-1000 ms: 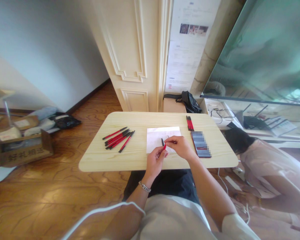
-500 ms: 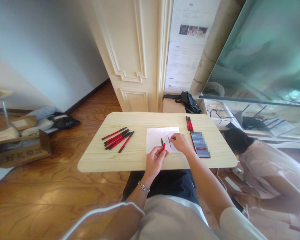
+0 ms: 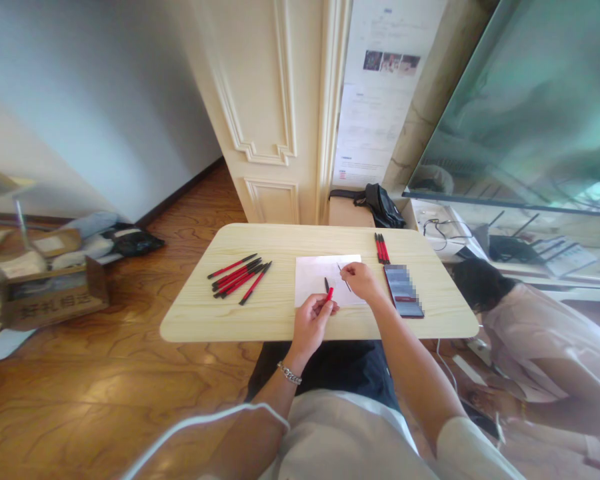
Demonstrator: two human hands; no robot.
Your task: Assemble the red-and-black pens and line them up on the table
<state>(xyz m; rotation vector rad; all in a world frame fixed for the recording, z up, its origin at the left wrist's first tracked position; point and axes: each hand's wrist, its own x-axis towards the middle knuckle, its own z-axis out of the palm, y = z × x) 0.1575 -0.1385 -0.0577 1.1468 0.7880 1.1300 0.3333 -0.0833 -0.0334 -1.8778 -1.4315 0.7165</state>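
Observation:
Between the fingers of my left hand (image 3: 311, 321) is a red pen barrel (image 3: 330, 293), its end pointing up over the paper's lower edge. My right hand (image 3: 361, 280) pinches a thin dark pen refill (image 3: 349, 287) above the white sheet of paper (image 3: 307, 270). On that sheet, just beyond the red barrel, lies a small black pen part (image 3: 327, 285). To the left, several red and black pens (image 3: 240, 277) are in a loose pile. A smaller row of red and black pens (image 3: 381, 249) lies at the back right.
A phone (image 3: 403, 291) lies on the wooden table (image 3: 190, 313), right of the paper. Behind the table is a black bag (image 3: 384, 205) on a box. Another person (image 3: 545, 333) bends down close to the right edge. An opened carton (image 3: 55, 297) sits on the floor at left.
My right fingers have closed over the upper part of the refill, which now tilts more. The left hand keeps the red barrel in nearly the same place. The view has shifted slightly.

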